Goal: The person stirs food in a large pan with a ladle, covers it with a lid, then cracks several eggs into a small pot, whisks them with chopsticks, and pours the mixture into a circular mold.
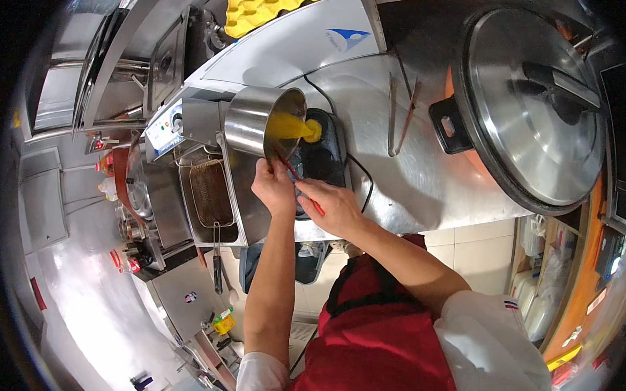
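Note:
My left hand (pixel 274 187) grips the near side of a steel pot (pixel 249 120), which is tipped on its side with its mouth to the right. Yellow liquid, like beaten egg (pixel 287 126), runs over the rim into a round well of a black multi-well electric pan (pixel 321 159). Between the fingers of my right hand (pixel 336 206) is a thin red stick (pixel 316 206), perhaps chopsticks, its far end reaching the pot's mouth. Both hands are close together over the pan's near part. The pot and hands hide some of the wells.
Left of the pan stands a deep fryer with a wire basket (pixel 208 191). Metal tongs (pixel 400 115) lie on the steel counter (pixel 392 191). A large lidded pan (pixel 531 110) occupies the right. Behind are a white box (pixel 298 58) and a yellow egg tray (pixel 271 7). A black cable (pixel 368 179) crosses the counter.

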Demonstrator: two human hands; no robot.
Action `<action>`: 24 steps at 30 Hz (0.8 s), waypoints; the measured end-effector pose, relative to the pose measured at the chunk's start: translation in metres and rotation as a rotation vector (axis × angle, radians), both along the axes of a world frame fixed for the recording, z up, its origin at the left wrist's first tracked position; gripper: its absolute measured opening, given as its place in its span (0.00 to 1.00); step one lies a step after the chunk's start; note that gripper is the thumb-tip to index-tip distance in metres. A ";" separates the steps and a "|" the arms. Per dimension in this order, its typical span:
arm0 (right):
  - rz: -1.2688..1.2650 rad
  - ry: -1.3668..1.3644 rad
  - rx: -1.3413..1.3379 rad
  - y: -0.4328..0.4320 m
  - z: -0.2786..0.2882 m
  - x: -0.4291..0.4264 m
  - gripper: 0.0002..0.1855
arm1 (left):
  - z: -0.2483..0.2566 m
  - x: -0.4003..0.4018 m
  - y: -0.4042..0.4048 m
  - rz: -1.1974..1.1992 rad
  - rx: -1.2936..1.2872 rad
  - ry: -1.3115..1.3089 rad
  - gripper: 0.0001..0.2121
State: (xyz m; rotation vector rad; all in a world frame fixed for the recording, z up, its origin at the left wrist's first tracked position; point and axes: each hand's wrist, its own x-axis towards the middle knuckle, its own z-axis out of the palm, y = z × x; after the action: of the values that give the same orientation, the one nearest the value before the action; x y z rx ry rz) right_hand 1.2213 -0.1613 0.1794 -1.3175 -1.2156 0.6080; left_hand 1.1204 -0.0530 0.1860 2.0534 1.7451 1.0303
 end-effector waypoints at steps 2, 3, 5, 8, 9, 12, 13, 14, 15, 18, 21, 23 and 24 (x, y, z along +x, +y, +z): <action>0.046 0.015 -0.048 -0.002 0.003 0.001 0.16 | 0.003 0.001 -0.002 0.002 0.001 0.006 0.13; 0.070 0.022 -0.070 -0.003 0.005 0.002 0.16 | 0.007 0.003 -0.002 0.003 0.003 0.008 0.13; 0.054 0.021 -0.042 -0.003 0.006 0.000 0.16 | 0.016 0.005 -0.005 -0.018 0.020 0.010 0.14; -0.002 0.020 0.030 -0.002 0.010 -0.003 0.16 | 0.023 0.004 -0.005 -0.044 0.095 0.044 0.14; -0.027 0.020 0.057 -0.002 0.011 -0.004 0.16 | 0.026 0.004 -0.005 -0.053 0.127 0.061 0.15; -0.010 0.013 0.058 -0.003 0.015 -0.004 0.17 | 0.039 0.001 -0.009 -0.044 0.086 0.121 0.12; -0.020 -0.001 0.078 -0.004 0.016 -0.005 0.17 | 0.041 -0.002 -0.010 -0.052 0.095 0.103 0.11; -0.029 -0.015 0.099 -0.005 0.017 -0.006 0.17 | 0.043 -0.005 -0.010 -0.059 0.103 0.085 0.11; -0.036 -0.029 0.119 -0.005 0.020 -0.007 0.17 | 0.048 -0.004 -0.011 -0.065 0.111 0.067 0.10; -0.041 -0.023 0.193 -0.003 0.028 -0.008 0.18 | 0.068 0.001 -0.017 -0.109 0.244 0.083 0.10; -0.035 0.003 0.241 0.000 0.037 -0.009 0.19 | 0.081 0.000 -0.021 -0.098 0.265 0.065 0.07; -0.028 -0.005 0.253 0.001 0.045 -0.009 0.20 | 0.093 -0.001 -0.024 -0.080 0.293 0.099 0.06; -0.023 -0.009 0.259 0.001 0.050 -0.009 0.20 | 0.097 -0.003 -0.025 -0.087 0.325 0.078 0.07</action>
State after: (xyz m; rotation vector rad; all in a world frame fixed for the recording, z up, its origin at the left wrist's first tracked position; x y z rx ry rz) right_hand 1.2127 -0.1605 0.2290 -1.1149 -1.2404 0.4125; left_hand 1.1176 -0.0777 0.2826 2.3687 1.5931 1.2938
